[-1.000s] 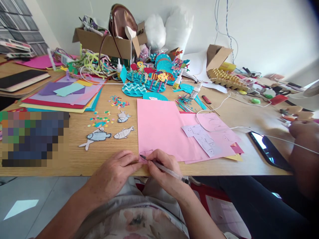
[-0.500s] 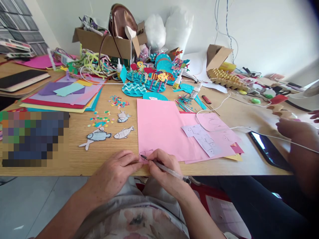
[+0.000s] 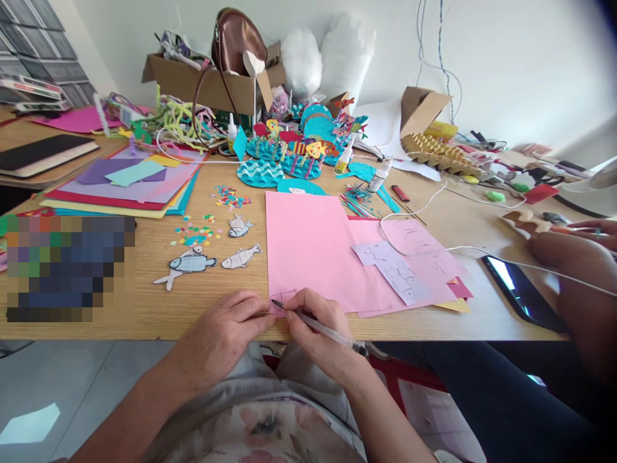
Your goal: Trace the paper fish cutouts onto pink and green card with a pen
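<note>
A large pink paper sheet lies on the wooden table, its near corner at the table's front edge. My right hand grips a pen with the tip on that corner, where a small fish outline is drawn. My left hand rests beside it with fingers curled, fingertips pressing the sheet's corner down. Three cut-out paper fish lie on the table to the left of the sheet.
Smaller pink pieces with sketches lie right of the sheet. A phone with a white cable sits at the right, near another person's hands. Stacked coloured paper, confetti, glue bottles, blue paper decorations and cardboard boxes crowd the back.
My hands stay almost still on the pink corner. The other person's hands at the right have shifted toward the far right, over a brown cut-out.
</note>
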### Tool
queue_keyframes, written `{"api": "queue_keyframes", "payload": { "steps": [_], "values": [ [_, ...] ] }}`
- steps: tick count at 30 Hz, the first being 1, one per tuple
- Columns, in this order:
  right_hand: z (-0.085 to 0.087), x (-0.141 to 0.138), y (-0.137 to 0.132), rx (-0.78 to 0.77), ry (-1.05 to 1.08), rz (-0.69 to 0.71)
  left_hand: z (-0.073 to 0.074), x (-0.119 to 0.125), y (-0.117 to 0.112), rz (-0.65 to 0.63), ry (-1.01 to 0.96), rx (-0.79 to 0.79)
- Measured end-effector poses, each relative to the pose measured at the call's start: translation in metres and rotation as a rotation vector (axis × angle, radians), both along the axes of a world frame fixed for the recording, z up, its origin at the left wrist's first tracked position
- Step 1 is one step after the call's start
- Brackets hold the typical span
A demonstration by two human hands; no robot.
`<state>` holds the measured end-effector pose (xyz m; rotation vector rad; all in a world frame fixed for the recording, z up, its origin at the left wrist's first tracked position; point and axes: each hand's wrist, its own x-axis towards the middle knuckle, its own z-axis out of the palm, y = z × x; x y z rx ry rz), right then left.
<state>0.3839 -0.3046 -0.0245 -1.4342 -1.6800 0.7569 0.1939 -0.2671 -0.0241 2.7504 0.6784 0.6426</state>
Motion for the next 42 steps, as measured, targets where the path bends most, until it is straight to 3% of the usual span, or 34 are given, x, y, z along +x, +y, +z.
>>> {"api": "queue_keyframes", "payload": {
  "steps": [24, 30, 34, 42],
  "values": [
    [0.001, 0.0, 0.0, -0.012, 0.015, -0.001, -0.001, 0.001, 0.0, 0.005, -0.013, 0.001],
    [0.012, 0.003, -0.003, -0.067, 0.154, -0.038, -0.002, 0.0, 0.0, 0.006, 0.014, -0.024],
    [0.02, 0.003, -0.004, -0.03, 0.091, -0.019, -0.002, 0.0, 0.0, 0.016, -0.014, 0.012],
    [0.007, 0.001, 0.002, -0.036, 0.032, 0.002, -0.002, 0.0, 0.0, -0.007, 0.002, 0.095]
  ]
}}
